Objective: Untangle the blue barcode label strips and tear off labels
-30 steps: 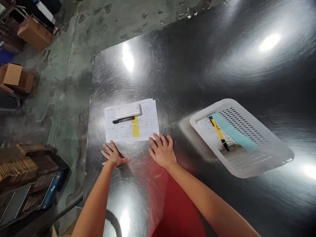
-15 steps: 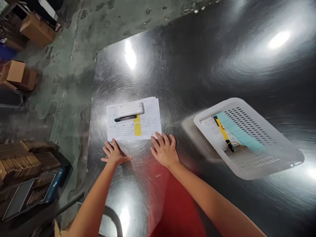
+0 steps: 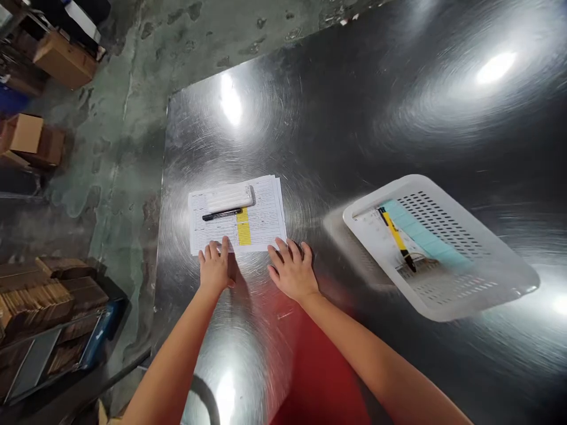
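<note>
A small stack of printed sheets (image 3: 266, 212) with a yellow highlighted column lies on the metal table. On top of the sheets rest a white box-like item (image 3: 229, 198) and, just below it, a black marker (image 3: 221, 214). My left hand (image 3: 214, 268) is over the lower edge of the paper, fingers extended and holding nothing. Flat on the table, my right hand (image 3: 295, 271) has its fingers spread at the paper's lower right corner, fingertips by the edge.
A white perforated basket (image 3: 500, 248) stands to the right, holding a yellow-and-black cutter (image 3: 398, 239) and a light teal sheet (image 3: 425, 233). Past the table's left edge, cardboard boxes (image 3: 65, 61) sit on the floor, with flattened cartons (image 3: 35, 301) on a cart.
My left hand has shifted right and up onto the paper's lower edge, its fingers now closer together. My right hand stays in nearly the same place, and the view has drifted slightly.
</note>
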Action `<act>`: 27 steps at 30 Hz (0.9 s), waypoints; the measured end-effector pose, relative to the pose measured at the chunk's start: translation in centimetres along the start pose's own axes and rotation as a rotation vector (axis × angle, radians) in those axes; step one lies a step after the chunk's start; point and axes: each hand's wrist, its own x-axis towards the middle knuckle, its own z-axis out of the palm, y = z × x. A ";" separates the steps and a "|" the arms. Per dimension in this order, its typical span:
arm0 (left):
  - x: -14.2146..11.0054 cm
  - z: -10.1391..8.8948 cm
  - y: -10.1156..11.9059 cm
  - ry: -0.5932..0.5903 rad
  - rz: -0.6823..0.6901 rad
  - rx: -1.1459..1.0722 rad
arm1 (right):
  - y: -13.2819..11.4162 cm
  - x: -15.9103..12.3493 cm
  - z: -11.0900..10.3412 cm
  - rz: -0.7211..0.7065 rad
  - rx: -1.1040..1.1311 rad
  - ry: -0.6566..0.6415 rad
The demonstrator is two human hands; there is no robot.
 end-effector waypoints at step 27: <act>0.5 -2.7 2.3 -0.201 -0.099 -0.193 | 0.0 0.1 -0.4 -0.007 0.015 0.004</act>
